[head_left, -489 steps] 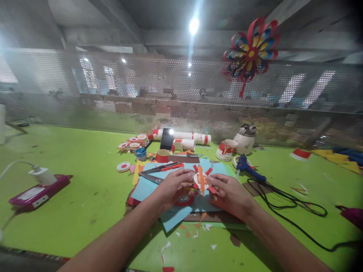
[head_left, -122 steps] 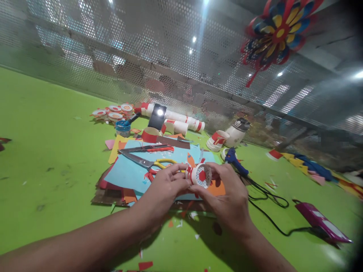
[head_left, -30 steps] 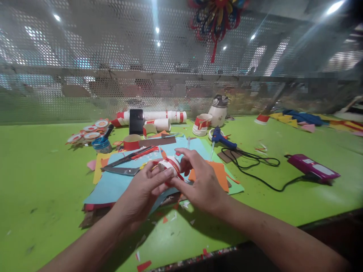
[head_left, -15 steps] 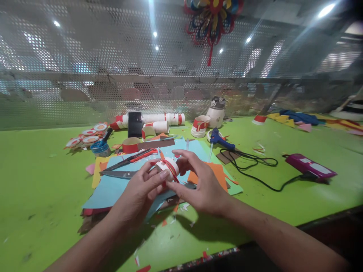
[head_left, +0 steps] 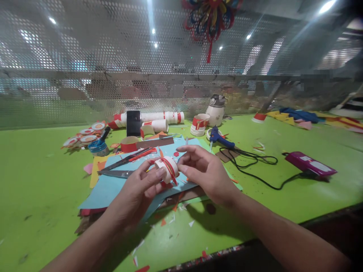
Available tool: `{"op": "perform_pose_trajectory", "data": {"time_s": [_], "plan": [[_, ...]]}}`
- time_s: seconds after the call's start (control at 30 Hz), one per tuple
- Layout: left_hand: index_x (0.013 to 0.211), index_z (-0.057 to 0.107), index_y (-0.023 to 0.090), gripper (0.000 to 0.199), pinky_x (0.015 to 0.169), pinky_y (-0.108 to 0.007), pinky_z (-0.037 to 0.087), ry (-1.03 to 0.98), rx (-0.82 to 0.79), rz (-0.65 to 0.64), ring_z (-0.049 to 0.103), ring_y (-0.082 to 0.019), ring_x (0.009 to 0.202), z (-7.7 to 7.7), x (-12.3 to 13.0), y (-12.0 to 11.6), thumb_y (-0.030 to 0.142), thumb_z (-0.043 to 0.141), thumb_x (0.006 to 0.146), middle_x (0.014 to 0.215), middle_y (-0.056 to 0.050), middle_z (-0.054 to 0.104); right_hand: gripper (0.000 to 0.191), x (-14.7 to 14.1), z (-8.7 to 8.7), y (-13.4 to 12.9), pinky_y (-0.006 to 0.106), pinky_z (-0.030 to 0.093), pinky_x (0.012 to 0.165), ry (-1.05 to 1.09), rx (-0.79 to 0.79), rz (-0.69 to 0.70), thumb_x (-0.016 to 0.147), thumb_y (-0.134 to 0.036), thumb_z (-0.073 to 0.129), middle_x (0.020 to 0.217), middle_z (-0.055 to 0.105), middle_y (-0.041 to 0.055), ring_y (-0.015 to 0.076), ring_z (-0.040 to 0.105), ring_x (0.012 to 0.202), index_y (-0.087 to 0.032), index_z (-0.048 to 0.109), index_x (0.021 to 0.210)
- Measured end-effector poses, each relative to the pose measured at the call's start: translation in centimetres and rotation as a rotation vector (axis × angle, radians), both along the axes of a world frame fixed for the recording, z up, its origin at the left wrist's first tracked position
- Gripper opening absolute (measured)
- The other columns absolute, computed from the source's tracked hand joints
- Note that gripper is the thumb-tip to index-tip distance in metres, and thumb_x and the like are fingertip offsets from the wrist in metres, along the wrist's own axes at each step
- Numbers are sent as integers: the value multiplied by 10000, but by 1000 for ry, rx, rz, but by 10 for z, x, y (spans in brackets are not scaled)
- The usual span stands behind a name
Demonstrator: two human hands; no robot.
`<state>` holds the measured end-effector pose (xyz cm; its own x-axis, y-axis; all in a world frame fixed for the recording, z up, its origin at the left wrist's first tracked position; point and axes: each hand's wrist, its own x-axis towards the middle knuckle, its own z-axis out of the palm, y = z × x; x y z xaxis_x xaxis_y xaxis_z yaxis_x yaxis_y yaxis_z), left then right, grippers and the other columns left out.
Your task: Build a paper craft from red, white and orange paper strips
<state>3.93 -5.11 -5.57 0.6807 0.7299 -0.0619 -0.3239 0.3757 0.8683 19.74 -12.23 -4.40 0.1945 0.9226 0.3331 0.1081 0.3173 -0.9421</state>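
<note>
A small white paper ring (head_left: 171,169) with thin red strips wrapped around it is held tilted over the paper pile. My left hand (head_left: 146,179) grips it from the left, thumb on its near side. My right hand (head_left: 208,172) is at the ring's right edge. Its thumb is drawn in close to the curled fingers, while the index finger stretches above; whatever lies between the fingertips is hidden. Under both hands lie light blue paper sheets (head_left: 106,192). Open scissors with red handles (head_left: 146,152) rest on the sheets, left of the ring.
A blue glue gun (head_left: 222,139) lies at right, its black cord running to a purple power box (head_left: 309,164). Behind are a white bottle (head_left: 215,113), a red-and-white cup (head_left: 199,125), a phone (head_left: 133,124) and white tubes (head_left: 153,117). A blue jar (head_left: 98,148) stands left.
My right hand has closed its thumb toward its fingers at the ring's right edge, where they were spread before. The ring has turned slightly in my left hand.
</note>
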Motion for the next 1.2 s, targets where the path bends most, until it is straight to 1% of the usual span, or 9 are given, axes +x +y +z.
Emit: {"op": "perform_pose_trajectory", "data": {"time_s": [0.1,0.3,0.57,0.67,0.73,0.83,0.93,1.07,1.2], "plan": [[1161,528,178,408,791,-334,530,3,3,-9,658,-201,893,-1,0,1,199,685,785,1071,-106,671,317,1,0,0,288,506,673,29,-5,15,779,-234,635,784,588,6,133,586,733,-185,561,1083],[1122,545,175,356,787,-313,527,-5,-8,-23,650,-176,862,3,0,-3,183,675,791,1027,-85,674,330,-1,2,0,290,506,733,63,-1,48,762,-195,651,792,582,-6,118,585,740,-184,571,1082],[1113,541,174,354,809,-323,519,4,29,-49,652,-192,891,3,-2,-3,200,681,790,1047,-98,669,276,0,2,0,253,498,637,105,-15,73,767,-191,651,750,564,-20,98,559,651,-187,600,1037],[1115,521,185,409,787,-322,521,21,71,-24,659,-202,890,0,-1,-3,216,718,758,1022,-92,681,242,1,1,0,271,500,665,14,20,33,799,-215,628,775,577,-3,114,569,692,-181,605,1037],[1114,503,192,450,761,-329,524,70,103,14,665,-203,854,-1,-1,-4,239,742,736,971,-81,691,209,0,0,-1,298,500,706,-100,78,-24,818,-226,612,805,590,16,135,580,743,-181,610,1023],[1081,487,196,461,763,-323,516,136,191,70,660,-188,828,-3,1,-4,274,759,717,915,-61,699,174,-3,0,-3,327,488,751,-328,248,-134,814,-211,626,838,589,36,156,570,798,-177,613,985],[1036,484,201,457,771,-305,506,170,293,97,646,-178,850,-4,3,-4,288,774,693,907,-46,698,146,-7,0,-4,324,474,729,-511,369,-212,800,-196,653,844,593,43,164,554,805,-174,603,936],[1045,473,212,459,752,-295,496,235,405,114,622,-169,829,-8,4,-4,305,758,698,866,-21,672,26,-9,-2,-1,320,455,690,-589,399,-275,829,-161,616,778,591,39,159,536,752,-166,590,827],[1034,455,214,431,742,-286,491,256,462,108,587,-150,800,-9,5,-6,318,733,722,849,-1,626,73,-8,-5,0,314,452,686,-601,407,-300,833,-106,588,757,588,47,156,541,741,-148,590,774]]}}
